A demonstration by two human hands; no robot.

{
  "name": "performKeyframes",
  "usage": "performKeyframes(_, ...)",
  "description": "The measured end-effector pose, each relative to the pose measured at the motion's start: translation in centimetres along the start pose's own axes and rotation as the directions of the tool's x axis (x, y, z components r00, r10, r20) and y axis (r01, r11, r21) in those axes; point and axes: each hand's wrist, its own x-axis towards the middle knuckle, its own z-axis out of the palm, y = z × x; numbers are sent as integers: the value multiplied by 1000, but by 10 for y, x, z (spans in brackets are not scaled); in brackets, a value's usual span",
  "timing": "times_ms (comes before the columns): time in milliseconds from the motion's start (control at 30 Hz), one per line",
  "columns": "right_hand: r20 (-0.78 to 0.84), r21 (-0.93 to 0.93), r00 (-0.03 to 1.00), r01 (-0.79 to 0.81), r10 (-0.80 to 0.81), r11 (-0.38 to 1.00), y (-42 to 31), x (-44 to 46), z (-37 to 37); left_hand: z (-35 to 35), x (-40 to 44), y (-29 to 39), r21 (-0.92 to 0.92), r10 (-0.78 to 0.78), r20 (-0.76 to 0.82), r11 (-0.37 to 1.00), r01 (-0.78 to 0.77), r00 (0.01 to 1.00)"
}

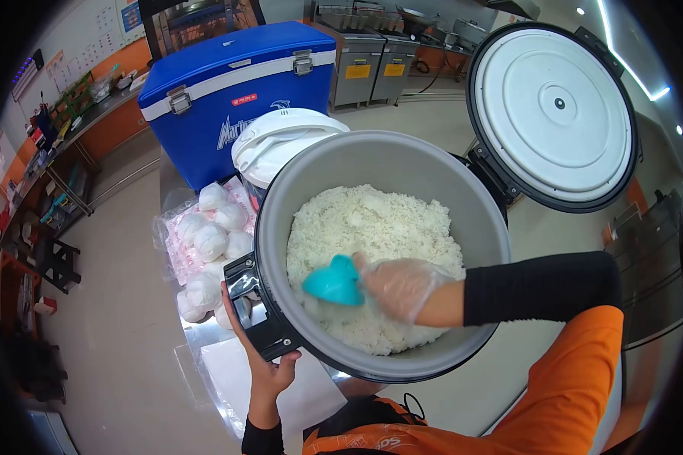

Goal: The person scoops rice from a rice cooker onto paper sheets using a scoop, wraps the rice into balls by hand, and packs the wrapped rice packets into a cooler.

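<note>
White cooked rice (368, 216) fills the lower part of a large grey-walled rice cooker (474, 186). My right hand (402, 288), in a clear plastic glove, is closed on a turquoise rice scoop (334, 282). The scoop is down at the rice surface, left of the hand; the part inside my fingers is hidden. My bare left hand (269, 378) grips the cooker's black side handle (273, 337), thumb at the near edge and fingers along the outer side. The round lid (558, 114) stands open at the upper right.
Several white wrapped bundles (211, 241) lie left of the cooker on the metal table (205, 345). White sheets (239, 383) lie near my left forearm. Behind stand a white-lidded container (284, 140) and a blue cooler box (205, 114). Fryers (360, 72) are farther back.
</note>
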Motion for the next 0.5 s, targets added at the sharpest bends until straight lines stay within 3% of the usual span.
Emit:
performKeyframes(100,-56,-134,998,31,-39,991,-1,-10,-10,-2,-1,-2,26,-16,4,1000,16,1000)
performKeyframes(200,-102,-70,994,-58,50,996,7,-21,-47,-6,-1,-6,69,79,38,994,-82,996)
performKeyframes(300,218,149,972,60,-92,987,56,-1,-45,-9,2,-18,168,226,38,959,-229,973)
performKeyframes(367,282,-24,958,60,-51,998,75,20,-13,-7,1,-17,174,243,33,954,-245,969)
performKeyframes(500,189,-169,979,111,-78,979,111,62,24,-11,-3,-15,182,159,85,968,-173,984)
